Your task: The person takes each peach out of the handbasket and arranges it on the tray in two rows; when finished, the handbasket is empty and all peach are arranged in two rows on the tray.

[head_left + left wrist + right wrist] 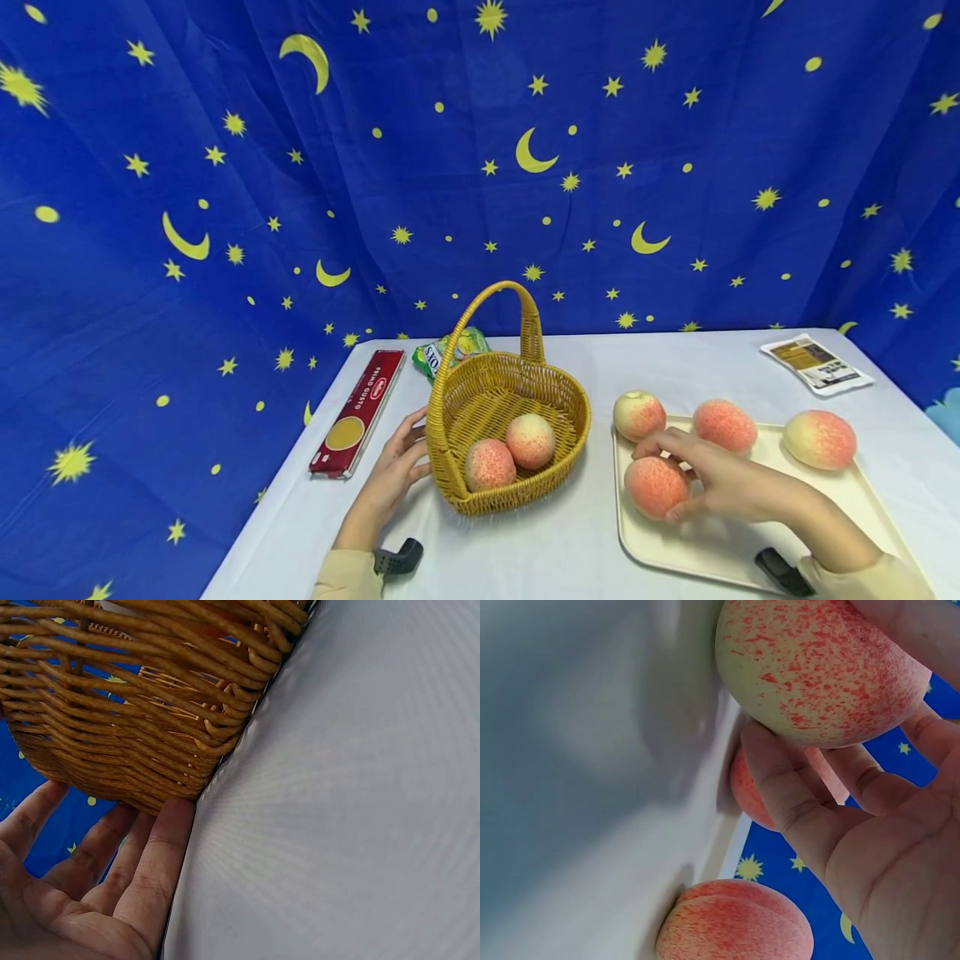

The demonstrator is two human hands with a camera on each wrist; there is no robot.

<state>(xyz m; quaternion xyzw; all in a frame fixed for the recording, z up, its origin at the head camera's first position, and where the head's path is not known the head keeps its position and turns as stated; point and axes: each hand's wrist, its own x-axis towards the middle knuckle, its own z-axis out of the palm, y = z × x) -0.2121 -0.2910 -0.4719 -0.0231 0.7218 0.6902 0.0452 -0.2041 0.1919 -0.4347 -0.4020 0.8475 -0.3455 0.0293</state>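
Observation:
A yellow-brown wicker basket (566,383) with a tall handle stands mid-table, with two peaches inside: a redder peach (491,465) and a paler peach (531,441). My left hand (392,471) is at its left side; in the left wrist view the extended fingers (154,877) touch the low woven wall. Over the cream tray (652,550), my right hand (723,479) holds a pinkish-red peach (657,488) between thumb and fingers. In the right wrist view this peach (817,675) shows a pale, red-speckled side. Another peach (640,416) sits just beyond those fingers.
Farther back on the tray are a pink peach (724,427) and a yellow-pink peach (820,439). A red pasta packet (360,417) lies at the left edge, and a green packet (471,342) behind the basket. A white-and-brown pouch (817,364) lies at the back right.

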